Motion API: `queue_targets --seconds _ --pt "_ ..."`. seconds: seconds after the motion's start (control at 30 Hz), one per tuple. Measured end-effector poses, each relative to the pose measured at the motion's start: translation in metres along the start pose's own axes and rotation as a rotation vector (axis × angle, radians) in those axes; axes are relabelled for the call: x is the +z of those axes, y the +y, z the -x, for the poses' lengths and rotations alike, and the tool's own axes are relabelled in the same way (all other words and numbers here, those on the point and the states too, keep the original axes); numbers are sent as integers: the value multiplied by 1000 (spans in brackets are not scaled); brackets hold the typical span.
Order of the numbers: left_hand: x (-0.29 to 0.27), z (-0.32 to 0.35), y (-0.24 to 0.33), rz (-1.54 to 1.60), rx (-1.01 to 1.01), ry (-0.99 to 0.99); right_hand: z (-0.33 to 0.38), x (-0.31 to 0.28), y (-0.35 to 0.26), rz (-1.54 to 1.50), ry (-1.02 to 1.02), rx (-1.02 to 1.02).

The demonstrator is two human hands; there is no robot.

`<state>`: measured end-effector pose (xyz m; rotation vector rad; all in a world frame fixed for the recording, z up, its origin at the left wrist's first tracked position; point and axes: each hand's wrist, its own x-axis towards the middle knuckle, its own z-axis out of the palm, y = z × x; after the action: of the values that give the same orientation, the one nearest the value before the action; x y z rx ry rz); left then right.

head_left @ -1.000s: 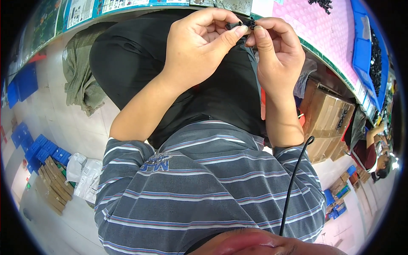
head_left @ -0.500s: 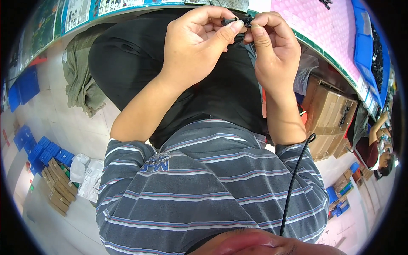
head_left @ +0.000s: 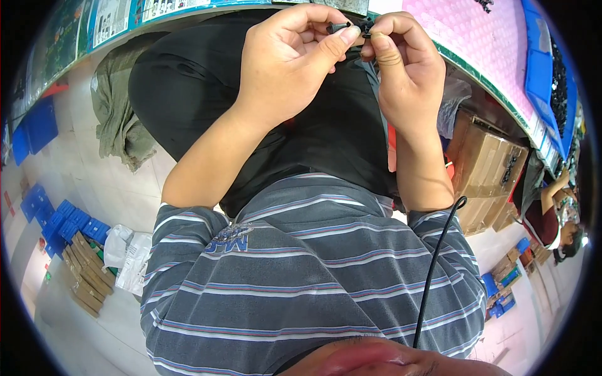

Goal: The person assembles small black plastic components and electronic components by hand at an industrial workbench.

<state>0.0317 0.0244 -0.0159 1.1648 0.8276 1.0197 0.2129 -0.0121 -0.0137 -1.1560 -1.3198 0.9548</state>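
My left hand (head_left: pixel 291 62) is closed, pinching a small black part (head_left: pixel 337 27) between thumb and forefinger; its narrow dark end sticks out beyond the fingers. Facing it, my right hand (head_left: pixel 406 66) grips a knobbly black piece (head_left: pixel 365 28) with thumb and fingertips. The two black pieces meet, or nearly meet, between my thumbs, and I cannot tell whether they are joined. Both hands are raised over my lap, close to the near edge of the bench. The fingers hide much of the parts, and their exact kind is too small to make out.
A pink padded mat (head_left: pixel 464 44) covers the bench's right side. Beyond it stands a blue bin (head_left: pixel 540 69) with many small black parts. Cardboard boxes (head_left: pixel 486 163) are under the bench. A person in a dark red shirt (head_left: pixel 540 219) sits far right. Blue crates (head_left: pixel 75 219) stand at left.
My hands stay almost in place. The left hand has shifted slightly up and left, and the part in its fingers has turned a little. My right fingers have moved slightly on the black piece.
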Motion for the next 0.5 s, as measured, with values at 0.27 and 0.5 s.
queue_targets --seconds 0.27,0.5 --pt "-3 0 0 4 4 -13 -2 2 -1 61 -42 -66" --pt "-2 1 1 9 -4 -19 0 3 -1 24 -16 -38"
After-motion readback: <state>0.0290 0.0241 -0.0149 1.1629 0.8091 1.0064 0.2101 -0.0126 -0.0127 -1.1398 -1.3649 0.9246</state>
